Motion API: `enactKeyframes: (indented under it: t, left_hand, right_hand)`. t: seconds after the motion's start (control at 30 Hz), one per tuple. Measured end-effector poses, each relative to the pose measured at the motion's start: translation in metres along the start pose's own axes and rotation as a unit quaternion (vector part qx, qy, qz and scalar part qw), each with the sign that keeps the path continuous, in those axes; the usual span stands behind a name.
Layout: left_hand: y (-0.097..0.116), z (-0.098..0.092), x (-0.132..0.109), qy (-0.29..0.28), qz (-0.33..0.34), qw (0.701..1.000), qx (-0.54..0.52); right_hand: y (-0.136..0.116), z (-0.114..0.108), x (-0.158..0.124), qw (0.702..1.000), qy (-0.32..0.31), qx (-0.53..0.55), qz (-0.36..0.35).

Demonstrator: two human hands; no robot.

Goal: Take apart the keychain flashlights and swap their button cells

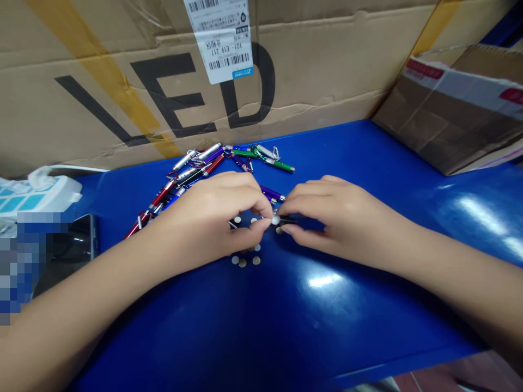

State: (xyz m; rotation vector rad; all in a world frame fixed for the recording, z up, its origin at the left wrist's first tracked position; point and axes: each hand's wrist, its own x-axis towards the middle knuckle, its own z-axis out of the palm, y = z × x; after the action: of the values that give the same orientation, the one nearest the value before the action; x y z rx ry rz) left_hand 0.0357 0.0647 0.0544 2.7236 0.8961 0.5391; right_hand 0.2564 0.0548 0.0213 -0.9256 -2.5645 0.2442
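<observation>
We pinch a silvery round piece point(275, 220), a slim black object point(290, 220) at its 3 o'clock. Loose metallic discs point(256, 261) lie toward 7 o'clock, multicoloured tubes point(214, 165) toward 10 o'clock.

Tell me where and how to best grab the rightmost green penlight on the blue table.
Probably pinch the rightmost green penlight across its mid-barrel, thumb and finger on its long sides, coming from the right. It lies on the blue table, slim and straight, its right end pointing away from the other penlights.
</observation>
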Motion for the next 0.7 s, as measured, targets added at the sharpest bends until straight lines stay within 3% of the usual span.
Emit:
enactKeyframes:
  t: [0.1, 0.23, 0.43, 0.53, 0.7]
  left_hand:
    - [-0.011, -0.001, -0.002, -0.020, -0.030, 0.999, 0.033]
    - [-0.026, 0.008, -0.001, -0.122, -0.048, 0.988, 0.088]
    - [-0.028, 0.018, 0.003, -0.191, -0.068, 0.973, 0.109]
    - [-0.027, 0.016, 0.003, -0.157, -0.072, 0.982, 0.080]
    - [-0.017, 0.008, 0.001, 0.012, 0.006, 1.000, 0.009]
  right_hand:
    - [0.002, -0.001, -0.001, 1.000, -0.002, -0.006, 0.005]
    - [0.005, -0.002, -0.001, 1.000, -0.019, -0.016, 0.016]
    - [0.006, 0.000, 0.001, 0.999, -0.026, -0.021, 0.017]
    - [0.006, 0.000, 0.000, 0.999, -0.024, -0.020, 0.019]
    - [0.006, -0.002, 0.000, 1.000, -0.011, -0.007, 0.013]
